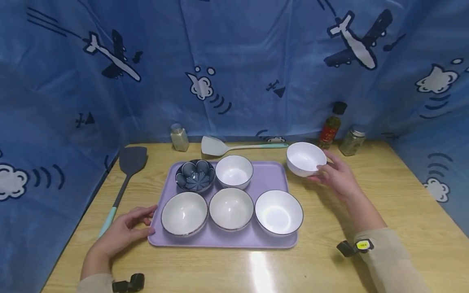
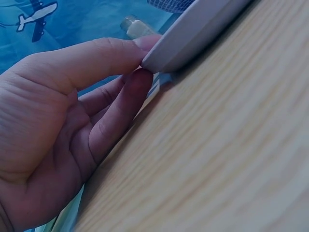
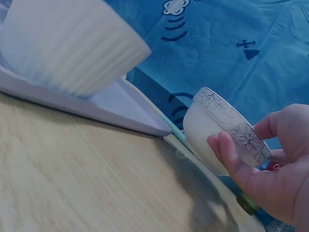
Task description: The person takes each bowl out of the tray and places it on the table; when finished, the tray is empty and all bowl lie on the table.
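Observation:
My right hand (image 1: pixel 338 177) grips a white bowl (image 1: pixel 305 158) by its rim, past the right end of the lilac tray (image 1: pixel 256 240). In the right wrist view that bowl (image 3: pixel 212 130) shows a leaf pattern outside and hangs above the wooden table. At the tray's left edge, my left hand (image 1: pixel 128 228) pinches the rim; the left wrist view has the thumb (image 2: pixel 111 60) on top and a finger below. On the tray sit a dark blue petal-patterned bowl (image 1: pixel 195 176), a white bowl (image 1: pixel 234 171) beside it, and a front row of pale bowls (image 1: pixel 231 208).
A grey turner (image 1: pixel 132 160) lies at the left, a pale turner (image 1: pixel 216 146) behind the tray. At the back stand a small shaker (image 1: pixel 179 137), a dark-capped bottle (image 1: pixel 331 126) and a spice jar (image 1: pixel 352 141). A blue curtain (image 1: pixel 234 81) hangs behind the table (image 1: pixel 205 268).

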`<state>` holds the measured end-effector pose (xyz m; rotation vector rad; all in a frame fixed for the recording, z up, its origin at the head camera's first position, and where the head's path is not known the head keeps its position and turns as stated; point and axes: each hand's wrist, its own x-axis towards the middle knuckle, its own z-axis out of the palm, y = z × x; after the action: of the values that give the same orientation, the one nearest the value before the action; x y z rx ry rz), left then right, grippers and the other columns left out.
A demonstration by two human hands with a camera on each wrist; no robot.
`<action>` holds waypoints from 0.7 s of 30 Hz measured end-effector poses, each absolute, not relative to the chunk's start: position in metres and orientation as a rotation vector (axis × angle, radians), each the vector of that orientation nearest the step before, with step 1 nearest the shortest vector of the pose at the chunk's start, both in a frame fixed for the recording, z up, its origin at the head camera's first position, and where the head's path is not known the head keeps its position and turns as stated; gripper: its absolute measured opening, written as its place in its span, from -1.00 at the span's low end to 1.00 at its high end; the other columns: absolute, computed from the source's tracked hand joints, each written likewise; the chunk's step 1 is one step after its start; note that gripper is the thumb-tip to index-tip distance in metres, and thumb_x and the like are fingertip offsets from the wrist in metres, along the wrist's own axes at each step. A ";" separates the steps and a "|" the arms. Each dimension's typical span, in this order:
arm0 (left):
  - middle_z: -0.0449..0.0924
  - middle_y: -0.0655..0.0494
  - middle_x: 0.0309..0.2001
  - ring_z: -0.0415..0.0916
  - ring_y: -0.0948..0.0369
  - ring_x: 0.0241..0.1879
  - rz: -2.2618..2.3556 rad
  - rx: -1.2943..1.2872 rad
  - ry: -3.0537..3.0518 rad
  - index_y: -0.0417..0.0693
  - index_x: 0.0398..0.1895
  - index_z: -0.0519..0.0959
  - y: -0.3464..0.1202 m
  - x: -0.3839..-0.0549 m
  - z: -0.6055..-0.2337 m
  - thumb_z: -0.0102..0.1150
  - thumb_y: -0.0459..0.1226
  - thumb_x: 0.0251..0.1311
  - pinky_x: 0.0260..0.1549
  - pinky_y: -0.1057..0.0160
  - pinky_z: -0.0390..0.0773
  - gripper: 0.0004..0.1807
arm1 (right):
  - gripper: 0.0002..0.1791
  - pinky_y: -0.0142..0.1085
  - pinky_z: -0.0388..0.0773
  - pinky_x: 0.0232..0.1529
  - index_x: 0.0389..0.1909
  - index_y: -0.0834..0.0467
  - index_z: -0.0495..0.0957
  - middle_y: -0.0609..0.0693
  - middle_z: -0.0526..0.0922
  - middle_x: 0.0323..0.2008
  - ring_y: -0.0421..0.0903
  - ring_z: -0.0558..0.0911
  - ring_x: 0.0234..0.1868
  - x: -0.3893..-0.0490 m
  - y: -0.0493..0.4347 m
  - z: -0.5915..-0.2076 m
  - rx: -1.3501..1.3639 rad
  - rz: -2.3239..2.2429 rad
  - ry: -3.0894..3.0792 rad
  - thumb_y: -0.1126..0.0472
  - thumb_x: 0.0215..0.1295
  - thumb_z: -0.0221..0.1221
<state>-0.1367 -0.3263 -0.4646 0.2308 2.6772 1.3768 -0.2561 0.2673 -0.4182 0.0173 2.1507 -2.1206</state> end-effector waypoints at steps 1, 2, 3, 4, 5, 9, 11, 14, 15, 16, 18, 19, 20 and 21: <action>0.56 0.04 0.12 0.52 0.36 -0.05 1.374 0.240 2.681 0.04 0.39 0.44 -0.326 -0.137 -0.465 0.41 -0.07 0.16 0.02 0.67 0.34 -0.30 | -0.22 -0.31 0.71 -0.13 0.60 0.16 -0.21 0.48 0.01 0.47 -0.25 0.69 -0.21 -0.256 0.268 -0.420 0.017 -2.116 2.150 0.37 0.47 -0.09; 0.55 0.06 0.12 0.52 0.37 -0.05 1.369 0.240 2.683 0.06 0.39 0.45 -0.326 -0.136 -0.466 0.41 -0.07 0.16 0.02 0.67 0.34 -0.30 | -0.23 -0.30 0.71 -0.12 0.60 0.17 -0.20 0.50 0.01 0.46 -0.24 0.70 -0.22 -0.257 0.268 -0.421 0.007 -2.115 2.148 0.37 0.47 -0.09; 0.55 0.08 0.12 0.52 0.37 -0.05 1.363 0.238 2.689 0.08 0.39 0.45 -0.325 -0.136 -0.466 0.41 -0.06 0.16 0.02 0.68 0.34 -0.30 | -0.22 -0.28 0.71 -0.11 0.60 0.18 -0.21 0.50 0.00 0.46 -0.23 0.70 -0.22 -0.257 0.269 -0.422 -0.003 -2.115 2.143 0.36 0.48 -0.08; 0.55 0.08 0.11 0.52 0.37 -0.05 1.361 0.239 2.693 0.09 0.38 0.45 -0.325 -0.136 -0.466 0.41 -0.06 0.16 0.01 0.68 0.34 -0.31 | -0.22 -0.27 0.71 -0.11 0.60 0.18 -0.22 0.51 -0.01 0.46 -0.21 0.71 -0.22 -0.257 0.269 -0.424 -0.011 -2.116 2.139 0.36 0.48 -0.07; 0.55 0.09 0.12 0.52 0.38 -0.05 1.356 0.235 2.694 0.10 0.38 0.45 -0.324 -0.136 -0.467 0.41 -0.05 0.15 0.01 0.68 0.34 -0.30 | -0.22 -0.27 0.71 -0.11 0.60 0.19 -0.22 0.51 -0.01 0.46 -0.21 0.70 -0.22 -0.257 0.270 -0.425 -0.013 -2.115 2.138 0.36 0.48 -0.07; 0.54 0.09 0.15 0.51 0.37 -0.04 1.347 0.221 2.681 0.11 0.38 0.46 -0.324 -0.135 -0.465 0.42 -0.03 0.15 0.01 0.67 0.34 -0.30 | -0.22 -0.27 0.71 -0.11 0.60 0.19 -0.23 0.49 -0.02 0.46 -0.21 0.70 -0.21 -0.256 0.271 -0.431 0.003 -2.141 2.113 0.37 0.49 -0.08; 0.54 0.08 0.16 0.51 0.37 -0.03 1.347 0.212 2.675 0.11 0.38 0.46 -0.324 -0.136 -0.464 0.42 -0.03 0.14 0.02 0.67 0.33 -0.30 | -0.23 -0.28 0.71 -0.11 0.60 0.19 -0.21 0.49 -0.01 0.46 -0.21 0.70 -0.22 -0.256 0.271 -0.434 0.021 -2.151 2.101 0.37 0.49 -0.08; 0.53 0.09 0.17 0.49 0.38 -0.02 1.339 0.202 2.677 0.12 0.38 0.46 -0.324 -0.136 -0.464 0.41 -0.01 0.14 0.04 0.70 0.30 -0.30 | -0.23 -0.27 0.71 -0.09 0.60 0.17 -0.20 0.49 0.01 0.45 -0.20 0.71 -0.23 -0.256 0.270 -0.436 0.037 -2.137 2.099 0.36 0.49 -0.07; 0.54 0.09 0.17 0.49 0.38 -0.02 1.341 0.198 2.677 0.12 0.37 0.46 -0.324 -0.136 -0.464 0.42 -0.02 0.14 0.05 0.70 0.29 -0.30 | -0.23 -0.27 0.71 -0.09 0.60 0.16 -0.20 0.49 0.01 0.45 -0.19 0.72 -0.23 -0.256 0.269 -0.436 0.043 -2.135 2.096 0.36 0.49 -0.07; 0.54 0.09 0.17 0.49 0.38 -0.02 1.344 0.195 2.675 0.12 0.37 0.47 -0.324 -0.136 -0.464 0.42 -0.02 0.13 0.05 0.71 0.28 -0.30 | -0.22 -0.27 0.71 -0.09 0.60 0.15 -0.20 0.49 0.01 0.46 -0.19 0.72 -0.24 -0.257 0.268 -0.436 0.045 -2.131 2.095 0.36 0.49 -0.07; 0.54 0.08 0.17 0.49 0.38 -0.02 1.346 0.193 2.674 0.11 0.37 0.47 -0.324 -0.136 -0.464 0.43 -0.02 0.13 0.06 0.71 0.28 -0.29 | -0.21 -0.27 0.71 -0.10 0.61 0.15 -0.23 0.49 -0.01 0.47 -0.19 0.73 -0.24 -0.258 0.266 -0.436 0.041 -2.126 2.094 0.36 0.49 -0.07; 0.54 0.08 0.18 0.50 0.38 -0.02 1.348 0.192 2.674 0.11 0.37 0.47 -0.324 -0.136 -0.464 0.43 -0.02 0.13 0.05 0.71 0.28 -0.29 | -0.21 -0.27 0.71 -0.10 0.61 0.14 -0.23 0.48 -0.01 0.47 -0.19 0.73 -0.25 -0.258 0.265 -0.436 0.042 -2.127 2.092 0.36 0.49 -0.07; 0.54 0.08 0.18 0.50 0.38 -0.02 1.351 0.192 2.673 0.10 0.37 0.47 -0.325 -0.136 -0.465 0.43 -0.02 0.13 0.05 0.71 0.28 -0.29 | -0.21 -0.27 0.71 -0.10 0.61 0.14 -0.24 0.48 -0.01 0.48 -0.19 0.73 -0.25 -0.258 0.265 -0.436 0.038 -2.129 2.090 0.36 0.49 -0.07; 0.54 0.07 0.18 0.50 0.38 -0.03 1.358 0.191 2.671 0.10 0.37 0.47 -0.325 -0.136 -0.465 0.43 -0.03 0.12 0.05 0.70 0.29 -0.29 | -0.21 -0.27 0.71 -0.11 0.61 0.14 -0.24 0.48 -0.01 0.48 -0.18 0.73 -0.25 -0.259 0.263 -0.435 0.034 -2.136 2.085 0.35 0.50 -0.06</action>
<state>-0.1360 -0.3252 -0.4646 0.1915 2.6706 1.3585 -0.2588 0.2635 -0.4350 0.0342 2.0848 -2.1361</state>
